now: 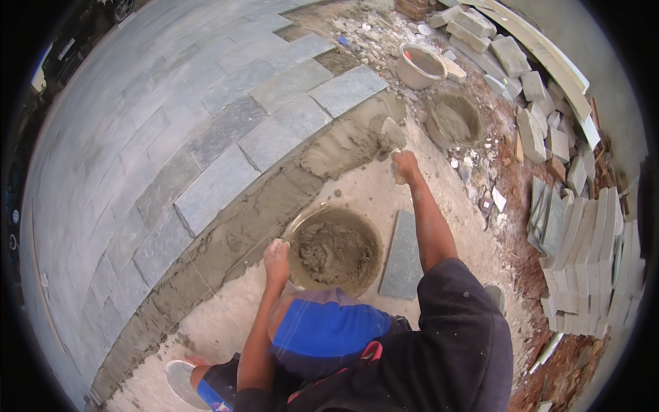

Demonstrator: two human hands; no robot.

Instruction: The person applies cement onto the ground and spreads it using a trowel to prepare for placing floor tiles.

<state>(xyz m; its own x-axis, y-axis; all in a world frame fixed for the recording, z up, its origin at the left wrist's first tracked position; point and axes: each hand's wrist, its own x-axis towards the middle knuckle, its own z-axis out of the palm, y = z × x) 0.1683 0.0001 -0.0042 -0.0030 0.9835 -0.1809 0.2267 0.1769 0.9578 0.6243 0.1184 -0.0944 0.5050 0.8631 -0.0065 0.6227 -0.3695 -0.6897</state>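
My right hand [405, 167] is stretched forward and closed around the handle of a trowel [392, 134]. The trowel's blade rests on the far end of a strip of wet mortar [274, 196], which runs along the edge of the laid grey stone tiles [218, 189]. My left hand [276, 261] is closed at the left rim of a round basin [376, 237] in front of my knees. Lumpy grey mortar [333, 254] fills the lower part of the basin. A loose grey stone tile [399, 257] lies flat to the right of it.
A string line [268, 237] crosses along the mortar strip. Farther right stand a basin of mortar [456, 120] and a light bucket [420, 67]. Broken blocks [511, 56] and stacked tiles [583, 254] line the right side. Another basin [180, 381] sits at lower left.
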